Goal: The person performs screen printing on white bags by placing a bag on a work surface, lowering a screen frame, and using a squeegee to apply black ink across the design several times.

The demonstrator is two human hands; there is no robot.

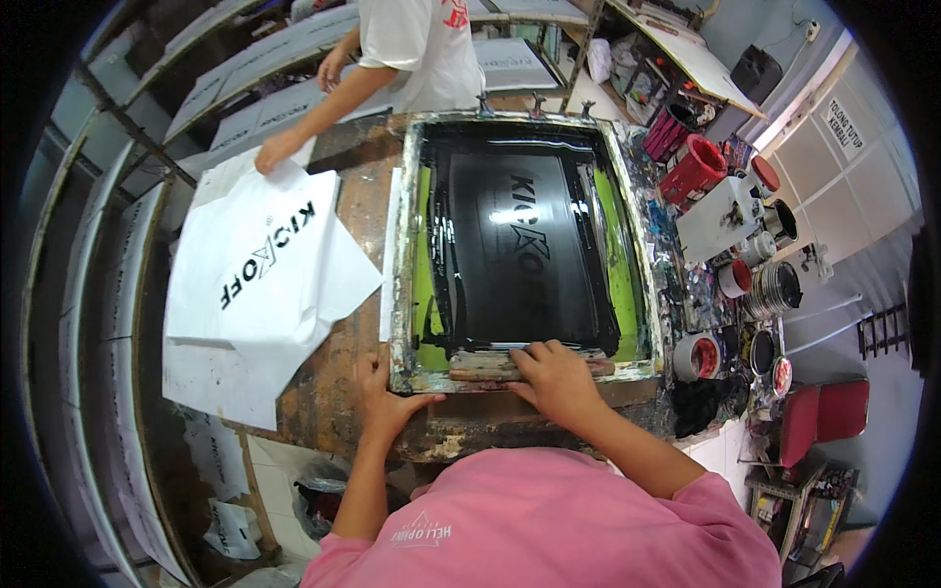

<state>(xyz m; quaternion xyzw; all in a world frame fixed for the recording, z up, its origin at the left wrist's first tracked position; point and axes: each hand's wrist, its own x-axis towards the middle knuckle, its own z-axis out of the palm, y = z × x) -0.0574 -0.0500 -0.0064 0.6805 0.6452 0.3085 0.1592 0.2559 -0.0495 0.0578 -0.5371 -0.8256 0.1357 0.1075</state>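
A screen printing frame point(639, 245) lies on the table before me, its mesh coated with wet black ink and bordered in green. Dark lettering shows through the mesh. At the frame's near end, my right hand point(554, 377) is closed over a wooden-handled squeegee point(480, 366), which lies crosswise. My left hand point(387, 397) is at the near left corner of the frame, fingers curled beside it and thumb stretched along the front edge. To the left lies a stack of white printed sheets point(211, 284) with black lettering. A co-worker's hand point(281, 149) touches its far edge.
The stained wooden table point(328, 377) carries the frame and sheets. Several ink pots, including a red bucket point(694, 169), crowd the right side. Drying racks with printed sheets point(118, 323) stand at left and behind. Metal clamps point(537, 105) sit at the frame's far end. A red chair point(823, 421) stands right.
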